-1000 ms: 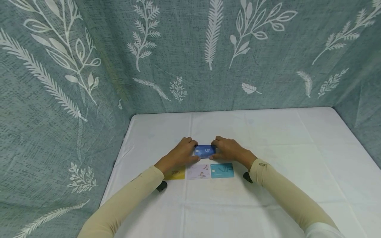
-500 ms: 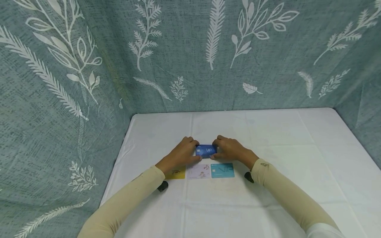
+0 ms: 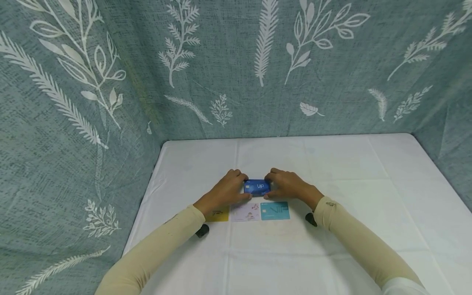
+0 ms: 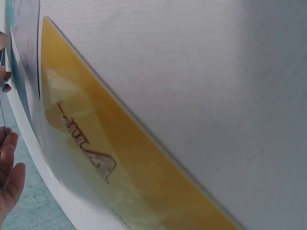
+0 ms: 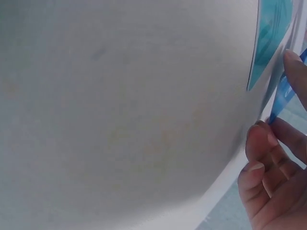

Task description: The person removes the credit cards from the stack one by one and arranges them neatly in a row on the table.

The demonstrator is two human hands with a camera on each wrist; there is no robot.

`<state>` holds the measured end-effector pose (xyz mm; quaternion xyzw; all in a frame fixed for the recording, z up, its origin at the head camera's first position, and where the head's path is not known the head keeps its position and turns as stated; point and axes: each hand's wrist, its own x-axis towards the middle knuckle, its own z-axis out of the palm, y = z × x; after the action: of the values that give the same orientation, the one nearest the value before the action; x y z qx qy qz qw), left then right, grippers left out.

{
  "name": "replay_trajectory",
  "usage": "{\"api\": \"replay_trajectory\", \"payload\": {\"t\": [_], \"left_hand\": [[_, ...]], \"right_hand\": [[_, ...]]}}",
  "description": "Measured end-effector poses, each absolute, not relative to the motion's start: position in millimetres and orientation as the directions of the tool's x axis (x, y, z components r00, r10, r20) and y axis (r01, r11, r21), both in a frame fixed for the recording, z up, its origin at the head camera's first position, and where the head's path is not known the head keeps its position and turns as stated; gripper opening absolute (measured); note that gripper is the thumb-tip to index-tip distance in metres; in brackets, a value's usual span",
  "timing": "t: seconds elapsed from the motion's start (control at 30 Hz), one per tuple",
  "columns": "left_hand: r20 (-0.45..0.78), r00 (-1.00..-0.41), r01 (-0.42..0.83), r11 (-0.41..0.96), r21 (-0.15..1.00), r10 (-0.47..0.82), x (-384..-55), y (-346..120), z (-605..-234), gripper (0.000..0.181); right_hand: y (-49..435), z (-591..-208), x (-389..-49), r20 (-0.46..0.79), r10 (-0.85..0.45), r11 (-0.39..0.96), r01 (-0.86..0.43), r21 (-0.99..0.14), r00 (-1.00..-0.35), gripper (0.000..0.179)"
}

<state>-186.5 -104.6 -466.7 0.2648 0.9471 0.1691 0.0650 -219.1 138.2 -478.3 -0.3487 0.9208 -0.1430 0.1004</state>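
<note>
A blue card [image 3: 257,187] with "VIP" lettering lies crosswise between the two hands, near the middle of the table. At its left end, my left hand [image 3: 226,191] pinches it between the thumb at the near edge and fingers at the far edge. My right hand [image 3: 289,185] grips the right end the same way; in the right wrist view the blue card [image 5: 284,93] shows between thumb and fingers. Just nearer stand three cards in a row: a yellow card [image 3: 220,214] partly under the left wrist, a pale pink card [image 3: 245,212] and a teal card [image 3: 275,211].
A white cloth covers the table [image 3: 350,180]. Grey-green curtains [image 3: 228,69] with leaf prints hang behind and at the sides. Small dark objects, apparently the wrist cameras, show beneath both wrists.
Both hands and the blue card between them have shifted slightly to the right. The row of three cards stays in place.
</note>
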Motion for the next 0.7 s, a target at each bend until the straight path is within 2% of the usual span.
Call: {"api": "replay_trajectory", "payload": {"t": [0.7], "left_hand": [[-0.040,-0.857,0.474,0.816,0.331,0.514,-182.7,-98.2,-466.3,0.057]], "right_hand": [[145.9,-480.0,-215.8,-0.061,-0.676,0.705,-0.619,-0.346,-0.735,0.063]]}}
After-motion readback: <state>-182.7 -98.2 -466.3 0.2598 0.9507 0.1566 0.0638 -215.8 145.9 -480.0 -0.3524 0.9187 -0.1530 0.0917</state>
